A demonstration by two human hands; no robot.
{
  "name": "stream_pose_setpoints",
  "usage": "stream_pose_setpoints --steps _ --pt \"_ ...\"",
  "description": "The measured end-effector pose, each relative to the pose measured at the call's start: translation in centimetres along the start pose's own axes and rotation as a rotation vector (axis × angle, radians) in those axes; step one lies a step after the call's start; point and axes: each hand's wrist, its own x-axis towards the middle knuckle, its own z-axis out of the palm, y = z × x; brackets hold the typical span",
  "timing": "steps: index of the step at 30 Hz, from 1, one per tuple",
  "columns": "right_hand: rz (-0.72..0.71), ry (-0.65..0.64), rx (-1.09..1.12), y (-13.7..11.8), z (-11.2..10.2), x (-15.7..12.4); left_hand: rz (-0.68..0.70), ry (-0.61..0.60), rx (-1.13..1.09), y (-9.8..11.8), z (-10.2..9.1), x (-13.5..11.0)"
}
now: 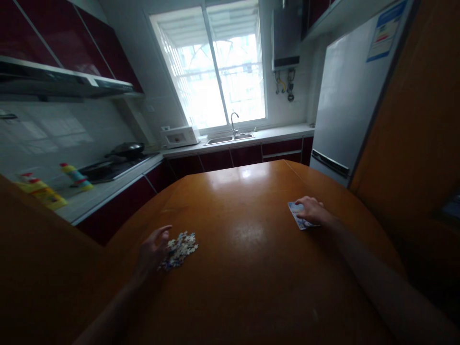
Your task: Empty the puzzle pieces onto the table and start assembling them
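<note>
A pile of small jigsaw puzzle pieces (182, 247) lies on the left part of the wooden table, some pale side up and some bluish. Right beside its left edge is my left hand (153, 249), index finger stretched out and the fingers apart; no piece shows in it. On the right part of the table, a bluish picture card (295, 211) lies about flat. My right hand (312, 211) is over this card, its bent fingers on the card and covering much of it.
The brown wooden table (230, 282) spans the foreground. Behind it are a sink (221, 140), a microwave (180, 137) and a grey fridge (348, 91). At left, a wok (127, 149) sits by the stove, with yellow bottles (43, 191) on the counter.
</note>
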Motion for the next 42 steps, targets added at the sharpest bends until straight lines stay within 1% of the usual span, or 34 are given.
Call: stream_pose_setpoints --steps 2,5,8,12,15,17,19,22,25,27,29,31,34,36,37,39,42 --pt "-0.008 0.081 0.028 -1.0 -0.2 -0.1 -0.044 -0.084 -0.063 -1.3 0.2 -0.5" --pt "-0.062 0.218 0.144 -2.8 -0.2 -0.5 0.018 -0.169 -0.055 -1.7 1.2 -1.1" --pt "-0.155 0.275 0.253 -4.5 0.4 -1.3 0.109 -0.278 0.026 -0.9 2.6 -1.5" --pt "-0.226 0.265 0.322 -6.2 1.4 -2.4 0.164 -0.374 0.139 1.4 4.4 -2.4" --pt "-0.269 0.251 0.349 -7.3 2.2 -3.1 0.208 -0.405 0.166 4.2 5.7 -4.0" --pt "-0.296 0.226 0.348 -7.9 2.8 -3.5 0.257 -0.44 0.158 6.8 6.6 -5.5" --pt "-0.317 0.175 0.336 -8.5 3.4 -3.9 0.343 -0.48 0.127 9.8 7.6 -7.3" --pt "-0.317 0.074 0.302 -9.2 3.8 -4.6 0.507 -0.525 0.063 14.4 8.8 -10.0" --pt "-0.309 -0.03 0.263 -9.5 3.9 -5.0 0.607 -0.595 -0.001 18.0 9.3 -11.8" --pt "-0.322 -0.091 0.252 -9.3 3.8 -5.2 0.626 -0.621 -0.051 19.3 9.1 -12.0" --pt "-0.337 -0.129 0.254 -9.1 3.8 -5.2 0.632 -0.601 -0.115 19.6 8.7 -11.4" --pt "-0.353 -0.161 0.254 -9.0 3.8 -5.3 0.62 -0.529 -0.188 19.2 8.1 -10.4" --pt "-0.384 -0.171 0.246 -9.3 3.7 -5.6 0.55 -0.438 -0.288 17.5 7.1 -8.9" --pt "-0.407 -0.175 0.245 -9.8 3.6 -6.1 0.513 -0.429 -0.338 16.2 6.8 -8.2" --pt "-0.415 -0.185 0.243 -10.0 3.5 -6.4 0.52 -0.437 -0.357 15.5 6.7 -8.0" --pt "-0.413 -0.212 0.22 -10.5 3.3 -7.0 0.578 -0.442 -0.372 14.5 6.7 -7.8" --pt "-0.386 -0.216 0.164 -10.7 3.0 -7.6 0.735 -0.441 -0.334 13.8 7.1 -7.9"
